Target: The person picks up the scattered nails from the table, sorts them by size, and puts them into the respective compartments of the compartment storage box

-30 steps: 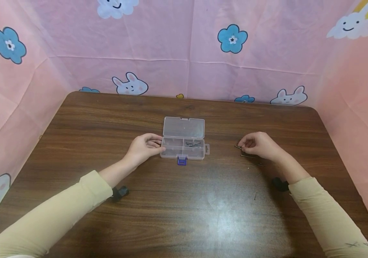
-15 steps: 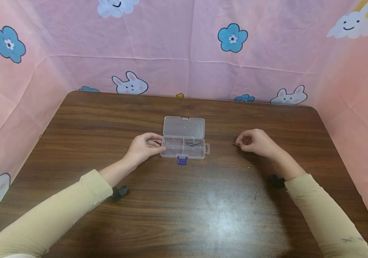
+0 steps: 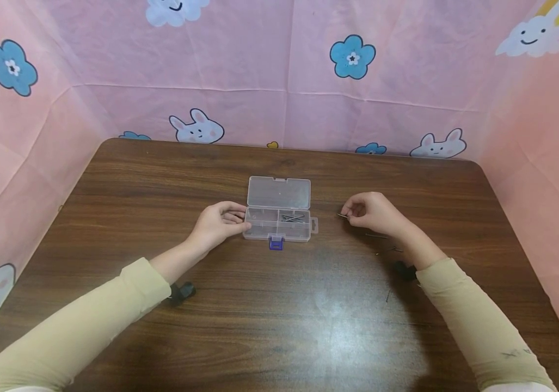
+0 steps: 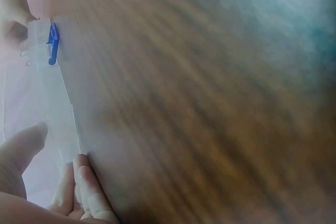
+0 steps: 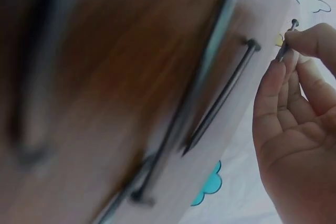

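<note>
- Low in the frame, two cream sleeves reach up across a dark wooden table.
- Right of centre, loose nails lie on the wood.
- Just above them, the right hand pinches one nail between thumb and fingertips.
- At centre, the left hand has curled fingers gripping the left end of an open clear box holding nails.
- A pink cartoon cloth fills the top.
</note>
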`<action>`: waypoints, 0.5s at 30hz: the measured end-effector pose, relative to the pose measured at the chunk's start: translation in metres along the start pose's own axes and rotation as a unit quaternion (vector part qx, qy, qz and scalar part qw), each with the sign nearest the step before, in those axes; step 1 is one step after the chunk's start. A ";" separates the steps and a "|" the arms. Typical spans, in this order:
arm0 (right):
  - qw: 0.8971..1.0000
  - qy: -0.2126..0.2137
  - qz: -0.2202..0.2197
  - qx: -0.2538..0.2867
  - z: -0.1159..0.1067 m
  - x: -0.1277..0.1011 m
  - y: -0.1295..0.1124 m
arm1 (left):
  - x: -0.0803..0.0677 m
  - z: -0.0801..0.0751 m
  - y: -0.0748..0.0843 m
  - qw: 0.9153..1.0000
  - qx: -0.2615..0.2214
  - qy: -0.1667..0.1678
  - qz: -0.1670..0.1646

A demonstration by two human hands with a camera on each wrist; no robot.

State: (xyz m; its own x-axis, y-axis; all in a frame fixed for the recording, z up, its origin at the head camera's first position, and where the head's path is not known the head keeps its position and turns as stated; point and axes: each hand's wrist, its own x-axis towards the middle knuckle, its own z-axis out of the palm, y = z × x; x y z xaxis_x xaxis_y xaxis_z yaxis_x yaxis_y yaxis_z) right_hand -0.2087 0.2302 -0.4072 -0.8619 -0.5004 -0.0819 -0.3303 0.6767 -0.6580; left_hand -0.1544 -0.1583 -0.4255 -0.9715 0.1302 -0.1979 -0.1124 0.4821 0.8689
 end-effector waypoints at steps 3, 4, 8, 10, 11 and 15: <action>1.000 0.004 -0.006 0.002 0.003 0.005 -0.005 | 0.001 0.001 -0.001 1.000 0.001 0.001 -0.001; 1.000 0.006 -0.009 0.002 0.004 0.006 -0.006 | 0.001 0.001 -0.002 1.000 0.002 0.002 0.000; 1.000 0.014 -0.022 0.008 0.007 0.012 -0.013 | 0.003 0.001 -0.004 1.000 0.004 0.004 0.003; 0.999 0.018 -0.026 0.015 0.009 0.015 -0.015 | 0.003 0.001 -0.004 1.000 0.004 0.004 0.006; 0.999 0.019 -0.029 0.018 0.010 0.017 -0.017 | 0.003 0.001 -0.004 1.000 0.005 0.004 0.007; 0.999 0.024 -0.041 0.025 0.014 0.022 -0.025 | 0.003 0.000 -0.004 1.000 0.008 0.004 0.010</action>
State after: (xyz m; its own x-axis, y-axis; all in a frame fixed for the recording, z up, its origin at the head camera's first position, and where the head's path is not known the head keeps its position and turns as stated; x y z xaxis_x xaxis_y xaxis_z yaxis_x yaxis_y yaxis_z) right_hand -0.2141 0.1947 -0.4030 -0.8507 -0.5255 0.0081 -0.3815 0.6070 -0.6972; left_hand -0.1565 -0.1594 -0.4292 -0.9752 0.1328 -0.1773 -0.0900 0.4937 0.8650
